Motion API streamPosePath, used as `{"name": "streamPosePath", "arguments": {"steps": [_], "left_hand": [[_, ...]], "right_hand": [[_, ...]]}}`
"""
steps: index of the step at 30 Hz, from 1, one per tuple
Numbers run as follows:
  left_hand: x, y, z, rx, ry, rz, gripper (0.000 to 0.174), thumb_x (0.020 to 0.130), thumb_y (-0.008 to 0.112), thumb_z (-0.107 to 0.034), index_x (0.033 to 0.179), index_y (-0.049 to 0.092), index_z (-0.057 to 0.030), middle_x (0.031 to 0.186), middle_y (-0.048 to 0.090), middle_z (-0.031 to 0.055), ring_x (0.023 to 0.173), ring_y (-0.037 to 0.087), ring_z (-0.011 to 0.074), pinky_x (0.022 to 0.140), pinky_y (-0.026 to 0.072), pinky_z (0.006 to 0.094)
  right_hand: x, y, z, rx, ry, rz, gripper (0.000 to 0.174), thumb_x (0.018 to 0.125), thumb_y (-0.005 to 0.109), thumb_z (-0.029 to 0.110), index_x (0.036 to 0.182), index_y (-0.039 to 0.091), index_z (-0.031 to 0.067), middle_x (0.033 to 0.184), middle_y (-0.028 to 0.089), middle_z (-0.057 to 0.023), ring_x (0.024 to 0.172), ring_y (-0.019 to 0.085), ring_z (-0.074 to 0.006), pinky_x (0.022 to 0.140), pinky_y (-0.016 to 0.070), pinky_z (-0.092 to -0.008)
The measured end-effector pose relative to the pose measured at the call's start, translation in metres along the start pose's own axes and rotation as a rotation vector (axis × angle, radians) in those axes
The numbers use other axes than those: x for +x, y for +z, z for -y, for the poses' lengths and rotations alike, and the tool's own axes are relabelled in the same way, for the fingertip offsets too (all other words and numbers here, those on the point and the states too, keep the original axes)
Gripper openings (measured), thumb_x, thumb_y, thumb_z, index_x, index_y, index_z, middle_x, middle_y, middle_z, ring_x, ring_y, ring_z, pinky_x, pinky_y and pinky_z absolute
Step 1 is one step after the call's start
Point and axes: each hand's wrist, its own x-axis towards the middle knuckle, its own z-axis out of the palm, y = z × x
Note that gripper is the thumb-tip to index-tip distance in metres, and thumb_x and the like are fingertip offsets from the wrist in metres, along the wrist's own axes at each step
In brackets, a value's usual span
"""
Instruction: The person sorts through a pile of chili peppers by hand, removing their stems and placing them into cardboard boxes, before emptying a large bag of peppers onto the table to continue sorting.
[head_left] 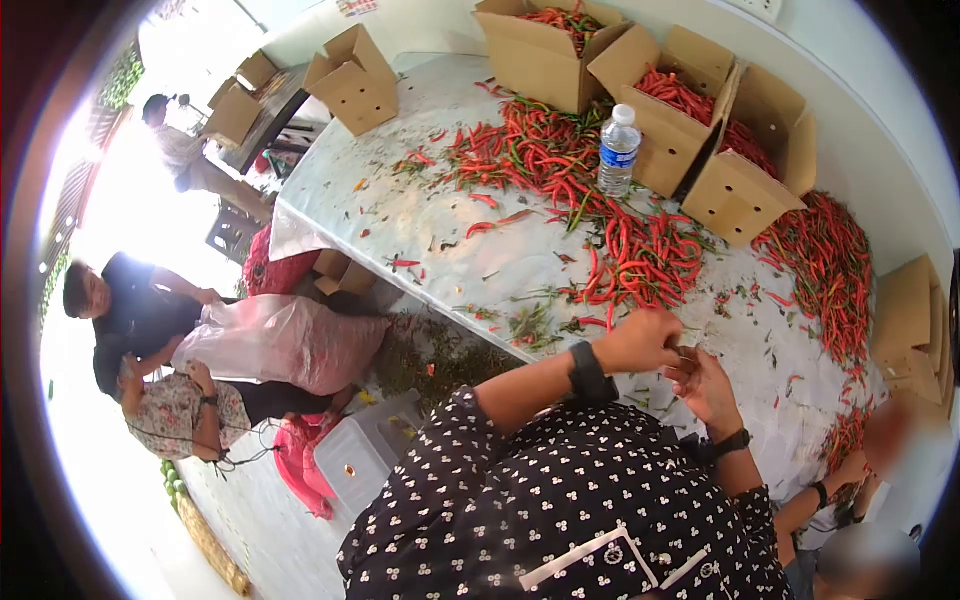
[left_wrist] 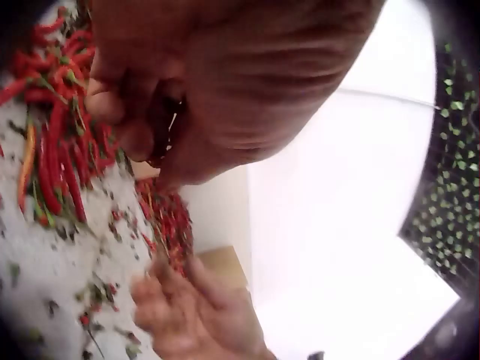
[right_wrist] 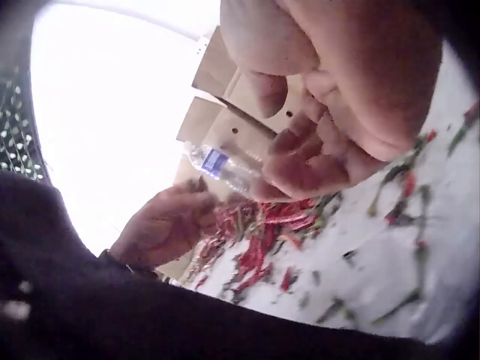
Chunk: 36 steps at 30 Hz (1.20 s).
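Note:
My left hand (head_left: 645,340) hovers over the near edge of the white table (head_left: 440,250), its fingers curled round a dark red chilli (left_wrist: 161,120). Close to its right is my right hand (head_left: 700,380), palm turned up and fingers loosely curled; I see nothing in it. The left wrist view shows the right hand (left_wrist: 191,315) just below the left hand (left_wrist: 225,82). In the right wrist view the right hand (right_wrist: 330,135) fills the top and the left hand (right_wrist: 169,225) is beyond it. A heap of red chillies (head_left: 640,260) lies just past both hands, with stems and scraps around it.
A water bottle (head_left: 619,150) stands amid the chillies. Open cardboard boxes (head_left: 740,190) holding chillies line the table's back, and another chilli heap (head_left: 825,260) lies right. People crouch by a pink sack (head_left: 285,340) on the floor at left. Another person's hand (head_left: 835,490) is at lower right.

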Motion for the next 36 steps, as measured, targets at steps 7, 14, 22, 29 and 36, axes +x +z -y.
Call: {"name": "streamPosePath", "arguments": {"steps": [7, 14, 22, 29, 36], "left_hand": [[-0.004, 0.008, 0.026, 0.021, -0.085, 0.015, 0.023, 0.067, 0.066, -0.024, 0.072, 0.057, -0.0031, 0.073, 0.058, 0.0130, 0.067, 0.057, 0.0294, 0.059, 0.0447, 0.0377], [0.003, -0.020, 0.064, 0.308, -0.152, -0.085, 0.016, 0.070, 0.059, -0.016, 0.083, 0.060, -0.0065, 0.089, 0.058, 0.0109, 0.080, 0.058, 0.0291, 0.065, 0.0472, 0.0409], [0.018, 0.009, 0.064, 0.566, 0.139, 0.054, 0.020, 0.068, 0.060, -0.012, 0.087, 0.059, -0.0075, 0.087, 0.053, 0.0090, 0.081, 0.057, 0.0280, 0.062, 0.0487, 0.0390], [0.005, 0.011, 0.071, 0.634, 0.038, 0.094, 0.022, 0.068, 0.062, -0.014, 0.087, 0.056, -0.0063, 0.087, 0.053, 0.0100, 0.077, 0.059, 0.0279, 0.057, 0.0486, 0.0397], [0.001, 0.017, 0.077, 0.750, 0.076, 0.119, 0.023, 0.065, 0.060, -0.016, 0.080, 0.057, 0.0007, 0.074, 0.058, 0.0153, 0.062, 0.061, 0.0273, 0.050, 0.0476, 0.0382]], "right_hand": [[-0.005, -0.066, -0.033, -0.059, 0.041, 0.140, 0.025, 0.091, 0.046, 0.027, 0.080, 0.052, 0.0050, 0.067, 0.053, -0.0046, 0.055, 0.048, -0.0146, 0.047, 0.0368, -0.0258], [-0.099, -0.166, -0.096, -0.686, 0.042, -0.186, 0.026, 0.087, 0.049, 0.021, 0.066, 0.050, 0.0047, 0.059, 0.052, -0.0055, 0.049, 0.048, -0.0181, 0.047, 0.0383, -0.0288], [-0.129, -0.196, -0.153, -1.580, -0.037, -0.289, 0.017, 0.077, 0.056, 0.022, 0.080, 0.065, 0.0077, 0.072, 0.062, -0.0144, 0.071, 0.061, -0.0313, 0.064, 0.0481, -0.0408], [-0.064, -0.100, -0.052, -1.105, -0.233, -0.241, 0.018, 0.081, 0.053, 0.012, 0.087, 0.061, -0.0026, 0.068, 0.061, -0.0101, 0.060, 0.059, -0.0171, 0.056, 0.0462, -0.0302], [0.036, -0.028, -0.021, -0.926, -0.259, 0.009, 0.022, 0.087, 0.049, 0.016, 0.096, 0.057, -0.0022, 0.073, 0.059, -0.0070, 0.058, 0.057, -0.0133, 0.050, 0.0452, -0.0248]]}}
